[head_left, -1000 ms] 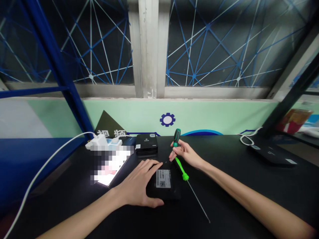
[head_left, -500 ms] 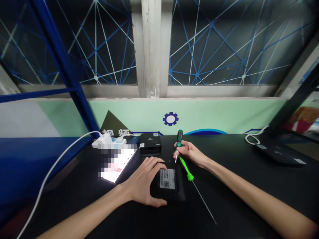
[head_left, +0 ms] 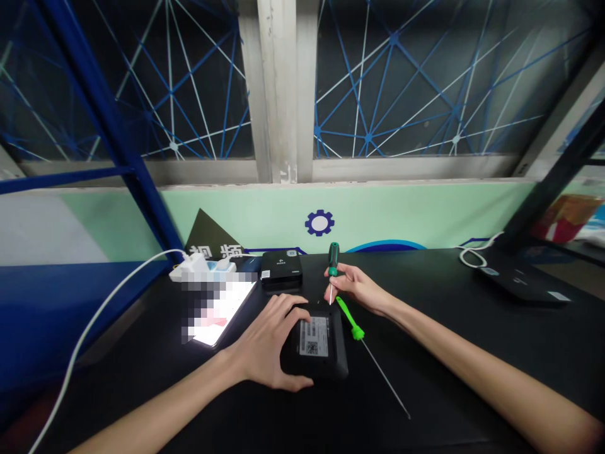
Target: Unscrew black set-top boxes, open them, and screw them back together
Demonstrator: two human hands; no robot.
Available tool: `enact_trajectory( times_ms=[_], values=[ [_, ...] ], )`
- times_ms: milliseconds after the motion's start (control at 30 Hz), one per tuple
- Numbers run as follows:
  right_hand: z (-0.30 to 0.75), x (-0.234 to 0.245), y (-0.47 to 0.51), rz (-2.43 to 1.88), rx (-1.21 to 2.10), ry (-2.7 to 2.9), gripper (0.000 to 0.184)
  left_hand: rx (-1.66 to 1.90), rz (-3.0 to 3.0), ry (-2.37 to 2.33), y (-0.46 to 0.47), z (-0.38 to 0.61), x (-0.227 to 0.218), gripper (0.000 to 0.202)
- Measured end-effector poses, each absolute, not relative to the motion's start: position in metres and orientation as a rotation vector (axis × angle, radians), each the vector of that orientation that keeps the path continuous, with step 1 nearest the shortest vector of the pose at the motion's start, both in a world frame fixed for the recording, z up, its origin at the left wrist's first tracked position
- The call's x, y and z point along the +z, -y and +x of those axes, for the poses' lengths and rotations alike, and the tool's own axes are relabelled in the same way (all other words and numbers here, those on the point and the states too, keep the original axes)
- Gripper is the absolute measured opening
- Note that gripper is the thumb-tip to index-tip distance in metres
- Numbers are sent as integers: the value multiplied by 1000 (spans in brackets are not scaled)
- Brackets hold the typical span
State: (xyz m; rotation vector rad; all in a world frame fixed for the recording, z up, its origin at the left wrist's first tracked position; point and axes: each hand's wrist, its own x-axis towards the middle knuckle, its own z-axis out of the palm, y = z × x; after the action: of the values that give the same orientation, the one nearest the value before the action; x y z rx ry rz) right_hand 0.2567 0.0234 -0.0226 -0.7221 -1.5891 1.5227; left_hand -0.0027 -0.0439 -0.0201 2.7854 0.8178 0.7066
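Observation:
A black set-top box (head_left: 336, 353) lies on the table with its white label facing up. My left hand (head_left: 269, 343) grips it from the left, fingers over the far edge and thumb along the near edge. In my right hand (head_left: 357, 289) is a screwdriver (head_left: 333, 257) with a green and black handle, held nearly upright between the fingers. Its tip points down at the box's far right corner; whether it sits in a screw is too small to tell. Just right of the box lies a long-shafted screwdriver (head_left: 358, 332) with a bright green handle.
A second black box (head_left: 282, 268) stands behind, near the wall. To the left are a lit phone (head_left: 227, 312) and a white power strip (head_left: 198, 270) with a white cable (head_left: 89, 328). Another flat black device (head_left: 524, 285) sits at the far right beside a white cord (head_left: 472, 255).
The whole view has shifted slightly, so things appear a little further left. Both hands keep their grips, with the screwdriver still at the box's far right corner.

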Motion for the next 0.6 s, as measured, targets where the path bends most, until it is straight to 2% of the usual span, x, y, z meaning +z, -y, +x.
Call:
enact_trajectory(
  times_ms=[300, 600],
  values=[
    [254, -21, -21, -714, 1383, 1719, 37, 640, 2701, -848, 43, -3, -19, 83],
    [261, -10, -16, -838, 1085, 1536, 31, 608, 2643, -909, 42, -2, -18, 89]
  ],
)
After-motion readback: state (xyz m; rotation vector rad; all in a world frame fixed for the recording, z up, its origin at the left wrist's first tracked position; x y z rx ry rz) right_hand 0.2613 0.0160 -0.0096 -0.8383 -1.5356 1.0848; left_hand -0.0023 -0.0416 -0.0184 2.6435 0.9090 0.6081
